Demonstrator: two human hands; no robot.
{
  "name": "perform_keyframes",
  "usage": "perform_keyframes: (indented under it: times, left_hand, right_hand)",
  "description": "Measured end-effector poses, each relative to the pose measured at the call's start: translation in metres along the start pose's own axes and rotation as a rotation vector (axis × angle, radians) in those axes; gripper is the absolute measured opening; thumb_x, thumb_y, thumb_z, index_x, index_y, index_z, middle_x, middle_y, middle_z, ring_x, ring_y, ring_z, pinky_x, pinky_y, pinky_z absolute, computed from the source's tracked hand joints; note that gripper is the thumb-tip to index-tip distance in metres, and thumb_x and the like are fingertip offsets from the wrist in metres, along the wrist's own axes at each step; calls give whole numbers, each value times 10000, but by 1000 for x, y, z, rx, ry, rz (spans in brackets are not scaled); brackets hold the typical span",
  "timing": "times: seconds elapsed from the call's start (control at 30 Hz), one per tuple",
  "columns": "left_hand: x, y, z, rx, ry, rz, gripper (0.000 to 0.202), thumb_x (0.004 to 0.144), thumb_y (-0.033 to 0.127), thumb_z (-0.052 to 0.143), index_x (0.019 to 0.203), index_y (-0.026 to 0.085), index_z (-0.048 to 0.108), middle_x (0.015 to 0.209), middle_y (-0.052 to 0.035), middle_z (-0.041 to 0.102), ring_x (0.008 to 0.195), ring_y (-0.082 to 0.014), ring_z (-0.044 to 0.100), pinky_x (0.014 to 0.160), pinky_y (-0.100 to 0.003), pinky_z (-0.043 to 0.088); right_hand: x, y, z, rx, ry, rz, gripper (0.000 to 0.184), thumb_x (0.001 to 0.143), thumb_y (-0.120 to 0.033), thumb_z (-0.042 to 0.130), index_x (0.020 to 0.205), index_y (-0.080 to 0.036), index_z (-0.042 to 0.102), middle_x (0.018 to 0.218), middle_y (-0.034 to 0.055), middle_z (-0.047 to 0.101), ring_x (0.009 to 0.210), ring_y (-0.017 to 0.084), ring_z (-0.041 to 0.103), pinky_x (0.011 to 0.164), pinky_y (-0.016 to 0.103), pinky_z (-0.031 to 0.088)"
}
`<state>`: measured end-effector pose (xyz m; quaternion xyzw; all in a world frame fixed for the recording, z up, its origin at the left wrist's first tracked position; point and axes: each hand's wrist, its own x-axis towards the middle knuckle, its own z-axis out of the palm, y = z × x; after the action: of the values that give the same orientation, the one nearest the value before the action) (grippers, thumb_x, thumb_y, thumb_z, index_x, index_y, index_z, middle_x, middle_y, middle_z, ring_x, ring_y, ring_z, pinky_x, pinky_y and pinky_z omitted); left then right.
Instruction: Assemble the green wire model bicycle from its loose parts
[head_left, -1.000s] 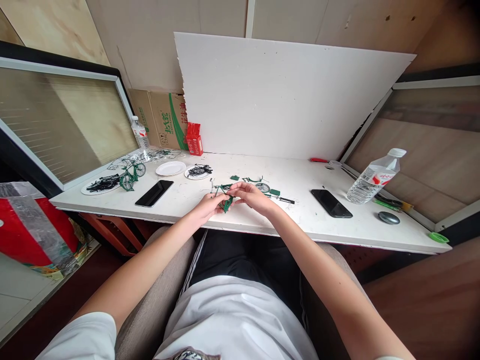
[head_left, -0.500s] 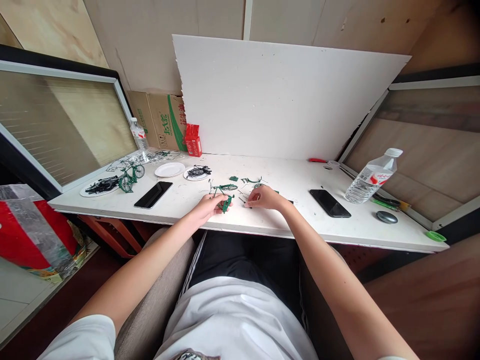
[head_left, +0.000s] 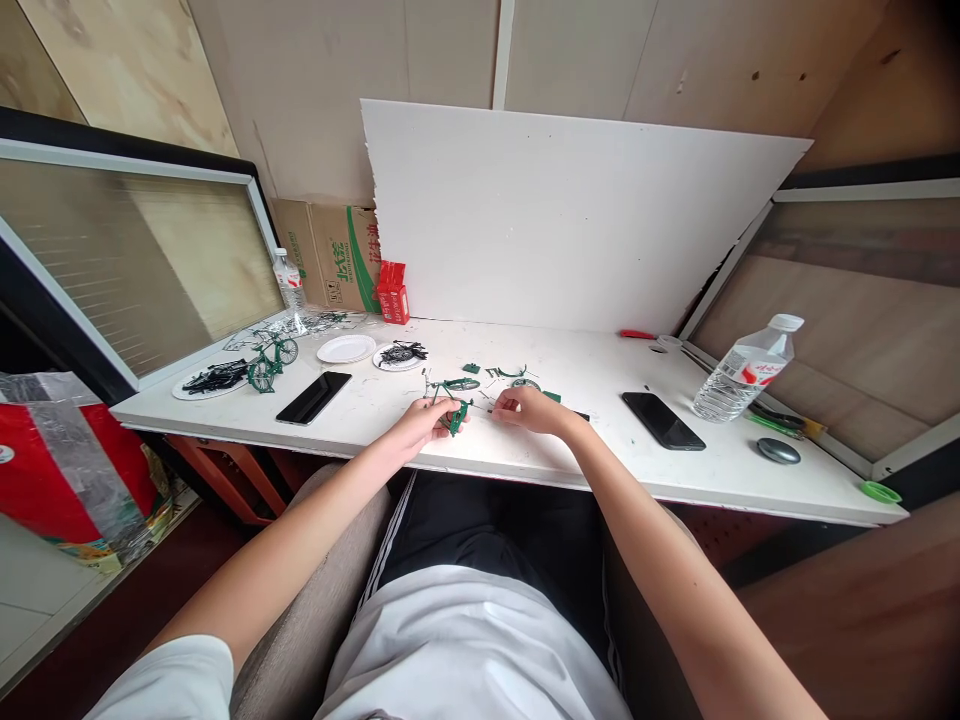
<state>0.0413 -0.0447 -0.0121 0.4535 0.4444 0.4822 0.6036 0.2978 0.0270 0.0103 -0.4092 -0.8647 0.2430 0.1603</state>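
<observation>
1. My left hand (head_left: 421, 424), just below the centre of the frame, has its thumb and fingers clamped on a small green bike part (head_left: 459, 418), which sits at the fingertips near the front edge of the white table (head_left: 585, 362).
2. My right hand (head_left: 529, 410), a little right of the frame's centre, is bent down close to the tabletop, fingertips gathered. Thin dark bits lie right by them; from here I cannot tell whether the fingers are pinching one.
3. Just beyond the hands, around the centre of the frame, I see more loose pieces: a green frame with a wheel (head_left: 459, 384) lying down, a small green block (head_left: 471, 367), and another wheel (head_left: 526, 384) partly hidden behind my right hand.
4. At the left of the frame a green toy bike (head_left: 271, 363) stands on two wheels, next to a white plate (head_left: 181, 390) piled with black parts (head_left: 215, 377).
5. Right of that bike lies a phone (head_left: 313, 398), with a second phone (head_left: 663, 421) at the right of the frame.
6. Farther right I have a water bottle (head_left: 750, 372), tilted in my view, and a grey computer mouse (head_left: 778, 451) near it.
7. Upper left of centre, a red carton (head_left: 394, 293) stands before a cardboard box (head_left: 334, 255).
</observation>
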Motion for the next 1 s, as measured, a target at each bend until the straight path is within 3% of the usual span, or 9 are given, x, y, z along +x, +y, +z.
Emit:
perform_keyframes:
  times: [0.13, 0.27, 0.4, 0.6, 0.73, 1.0]
  left_hand:
    - [5, -4, 0, -141, 152, 66, 299, 746, 365, 822, 888, 125, 714, 924, -146, 796, 687, -136, 672, 566, -233, 385]
    - [12, -8, -4, -242, 333, 169, 290, 736, 337, 811, 908, 137, 693, 907, -131, 793, 677, -124, 649, 549, -221, 359]
    - [15, -8, -9, -182, 330, 178, 315, 725, 349, 822, 918, 141, 685, 907, -129, 793, 672, -126, 642, 562, -230, 376]
    - [19, -11, -15, -90, 240, 145, 342, 740, 401, 819, 924, 136, 707, 919, -149, 799, 704, -159, 680, 603, -261, 423]
    - [20, -16, -17, 6, 215, 152, 352, 754, 413, 807, 954, 136, 723, 923, -151, 806, 711, -167, 682, 608, -272, 436]
    - [14, -16, -8, 171, 255, 173, 362, 769, 436, 805, 977, 152, 724, 883, -135, 809, 780, -218, 732, 611, -286, 476]
  right_hand:
    - [2, 5, 4, 89, 109, -88, 176, 1004, -315, 585, 1033, -198, 713, 921, 62, 763, 786, 190, 685, 711, 308, 530]
    - [7, 2, 15, 87, 426, -183, 235, 1061, -273, 484, 1132, -208, 698, 990, 80, 739, 864, 212, 678, 749, 339, 529]
    - [12, -6, 32, -51, 644, -301, 297, 1108, -283, 425, 1147, -226, 714, 1068, 117, 688, 903, 232, 669, 696, 333, 507]
    - [12, -13, 47, -157, 830, -473, 306, 1130, -251, 377, 1210, -228, 672, 1026, 116, 671, 923, 233, 655, 712, 340, 513]
    - [12, -12, 48, -198, 855, -541, 284, 1125, -230, 397, 1211, -240, 667, 951, 94, 680, 884, 229, 636, 733, 348, 509]
    - [13, -11, 54, -310, 738, -564, 260, 1110, -179, 444, 1181, -236, 688, 944, 74, 707, 869, 211, 630, 709, 314, 480]
